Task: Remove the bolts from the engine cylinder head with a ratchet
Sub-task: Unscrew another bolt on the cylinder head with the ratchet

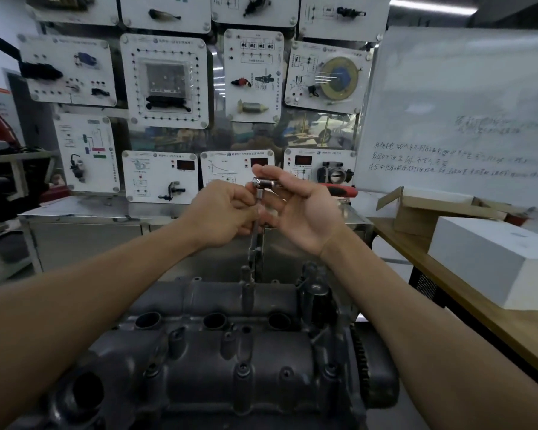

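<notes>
step: judged unscrewing at cylinder head far edge | left hand pinches extension bar | right hand thumb-clamps ratchet | next: hold bar square, swing handle

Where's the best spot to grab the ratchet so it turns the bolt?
Grip the ratchet by its red handle, coming from the right. The handle sticks out sideways from the head, which sits atop the upright extension, so its far end probably gives the most leverage. The right hand holds nearer the head; the left hand pinches the extension.
</notes>
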`<control>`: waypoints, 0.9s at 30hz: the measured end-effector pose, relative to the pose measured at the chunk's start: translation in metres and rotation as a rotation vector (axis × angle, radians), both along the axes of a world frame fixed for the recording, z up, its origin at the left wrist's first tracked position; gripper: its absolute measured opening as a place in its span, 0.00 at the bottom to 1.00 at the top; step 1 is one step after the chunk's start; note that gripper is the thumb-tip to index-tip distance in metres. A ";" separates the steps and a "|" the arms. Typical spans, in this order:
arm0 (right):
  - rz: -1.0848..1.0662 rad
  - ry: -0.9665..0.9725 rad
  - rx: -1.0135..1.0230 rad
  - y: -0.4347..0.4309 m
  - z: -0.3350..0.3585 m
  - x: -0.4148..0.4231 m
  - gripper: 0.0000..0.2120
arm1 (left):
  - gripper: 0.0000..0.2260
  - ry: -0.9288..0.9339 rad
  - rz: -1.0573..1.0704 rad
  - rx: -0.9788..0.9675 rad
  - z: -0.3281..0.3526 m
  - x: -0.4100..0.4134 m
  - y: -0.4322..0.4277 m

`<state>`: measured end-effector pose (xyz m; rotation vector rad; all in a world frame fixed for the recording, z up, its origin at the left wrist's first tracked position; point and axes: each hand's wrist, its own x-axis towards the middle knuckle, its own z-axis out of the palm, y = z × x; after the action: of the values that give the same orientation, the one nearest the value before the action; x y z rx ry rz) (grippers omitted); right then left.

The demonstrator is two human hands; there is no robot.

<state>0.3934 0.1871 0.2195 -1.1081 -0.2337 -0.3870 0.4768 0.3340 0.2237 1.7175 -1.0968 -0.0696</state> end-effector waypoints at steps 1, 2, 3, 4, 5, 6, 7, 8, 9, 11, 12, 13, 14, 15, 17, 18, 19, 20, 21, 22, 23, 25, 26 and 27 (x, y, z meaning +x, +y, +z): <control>-0.088 0.006 -0.088 0.004 0.001 0.001 0.14 | 0.07 -0.040 0.062 -0.012 0.000 -0.001 -0.001; -0.219 0.006 -0.222 0.009 0.002 0.001 0.13 | 0.08 -0.086 0.120 -0.024 -0.001 -0.002 -0.002; -0.392 -0.018 -0.415 0.015 0.001 0.000 0.13 | 0.10 -0.142 0.177 -0.032 -0.001 -0.003 -0.002; -0.595 -0.081 -0.671 0.019 0.000 0.000 0.12 | 0.10 -0.199 0.233 -0.029 -0.001 -0.004 -0.002; -0.789 -0.179 -0.955 0.023 -0.001 -0.001 0.11 | 0.08 -0.242 0.281 -0.015 -0.001 -0.004 -0.003; -0.929 -0.269 -1.206 0.026 -0.001 -0.002 0.11 | 0.06 -0.263 0.311 0.002 -0.001 -0.004 -0.002; -1.004 -0.329 -1.373 0.028 0.000 -0.003 0.10 | 0.04 -0.267 0.323 0.020 -0.001 -0.003 -0.001; -1.009 -0.356 -1.426 0.027 0.001 -0.002 0.11 | 0.03 -0.261 0.313 0.028 -0.001 -0.002 0.000; -0.941 -0.349 -1.351 0.028 0.001 -0.001 0.11 | 0.03 -0.237 0.273 0.031 -0.001 -0.002 0.002; -0.600 -0.196 -0.866 0.026 0.003 -0.002 0.11 | 0.05 -0.110 0.112 0.026 -0.002 -0.003 0.005; -0.393 -0.091 -0.591 0.022 0.005 -0.003 0.11 | 0.06 -0.027 0.024 0.034 -0.002 -0.003 0.005; -0.201 -0.003 -0.368 0.017 0.006 -0.004 0.12 | 0.07 0.039 -0.054 0.056 -0.003 -0.003 0.005; -0.067 0.053 -0.203 0.011 0.006 -0.006 0.13 | 0.08 0.067 -0.111 0.089 -0.003 -0.002 0.005; 0.011 0.074 -0.079 0.005 0.005 -0.007 0.13 | 0.08 0.074 -0.154 0.115 -0.003 -0.001 0.004; 0.087 0.068 0.059 -0.003 0.002 -0.007 0.13 | 0.09 0.078 -0.205 0.135 -0.003 0.001 0.003; 0.111 0.061 0.085 -0.004 0.000 -0.006 0.14 | 0.09 0.082 -0.206 0.130 -0.002 0.002 0.004; 0.114 0.052 0.085 -0.003 -0.001 -0.005 0.14 | 0.08 0.083 -0.193 0.119 -0.002 0.003 0.004; 0.097 0.043 0.056 -0.001 -0.001 -0.003 0.13 | 0.08 0.080 -0.166 0.106 -0.002 0.003 0.004; 0.047 0.030 0.000 0.000 0.000 -0.002 0.12 | 0.07 0.075 -0.126 0.089 -0.002 0.003 0.004; -0.045 0.013 -0.094 0.003 0.001 -0.001 0.12 | 0.08 0.050 -0.061 0.071 -0.002 0.004 0.003; -0.186 -0.008 -0.240 0.006 0.002 -0.001 0.12 | 0.09 -0.003 0.024 0.052 -0.002 0.004 0.002; -0.548 -0.092 -0.673 0.015 0.002 -0.001 0.12 | 0.12 -0.117 0.197 0.011 -0.003 0.004 -0.001; -0.709 -0.167 -0.911 0.020 0.002 -0.002 0.12 | 0.12 -0.150 0.250 0.001 -0.003 0.003 -0.002; -0.810 -0.243 -1.102 0.025 0.001 -0.004 0.12 | 0.10 -0.166 0.274 -0.001 -0.003 0.002 -0.001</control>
<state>0.3897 0.2122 0.2208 -2.2440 -0.1998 -1.2035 0.4791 0.3327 0.2203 1.8828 -0.9687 0.2488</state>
